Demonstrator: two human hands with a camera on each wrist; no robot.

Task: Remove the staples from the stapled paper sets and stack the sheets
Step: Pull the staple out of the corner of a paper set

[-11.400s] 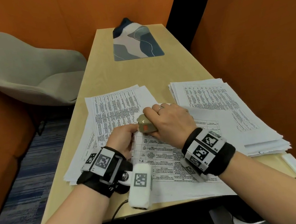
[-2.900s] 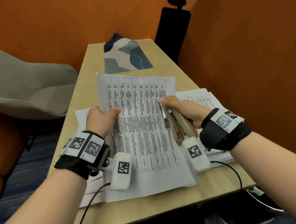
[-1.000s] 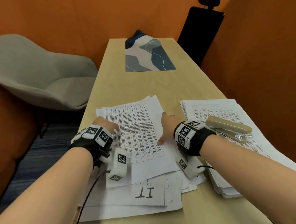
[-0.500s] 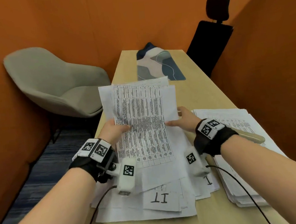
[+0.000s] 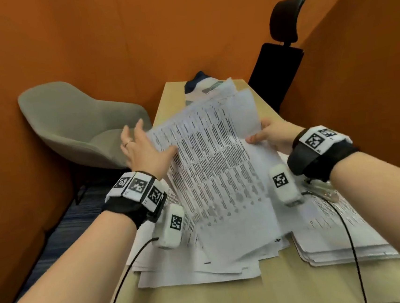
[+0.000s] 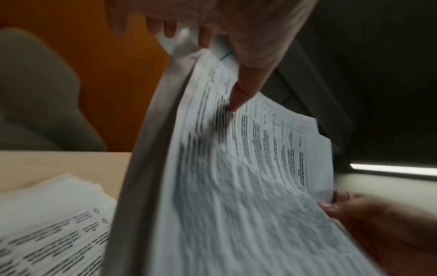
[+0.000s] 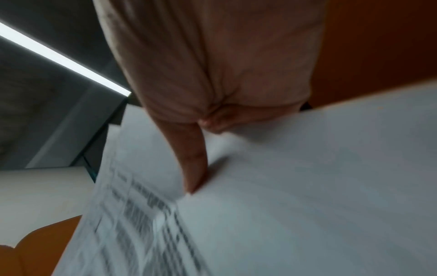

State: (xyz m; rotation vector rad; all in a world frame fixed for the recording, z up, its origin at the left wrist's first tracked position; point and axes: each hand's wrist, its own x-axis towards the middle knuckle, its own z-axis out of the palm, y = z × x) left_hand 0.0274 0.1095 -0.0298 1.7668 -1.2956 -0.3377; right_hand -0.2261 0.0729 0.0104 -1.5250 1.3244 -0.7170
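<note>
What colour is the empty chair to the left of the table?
Grey-beige; the chair shows best in the head view.

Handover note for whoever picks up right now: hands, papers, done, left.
Left hand: thumb on the left edge of the lifted set of white printed sheets, fingers spread behind it.
Right hand: pinches the set's right edge.
The set is tilted up over the loose pile of white sheets on the pale wooden table.
Neat white paper stack lies to the right; a tool lies on it behind the right wrist, mostly hidden.
Done: cannot tell whether this set's staple is out.
Left: lay the sheets down, then tidy the loose pile.
</note>
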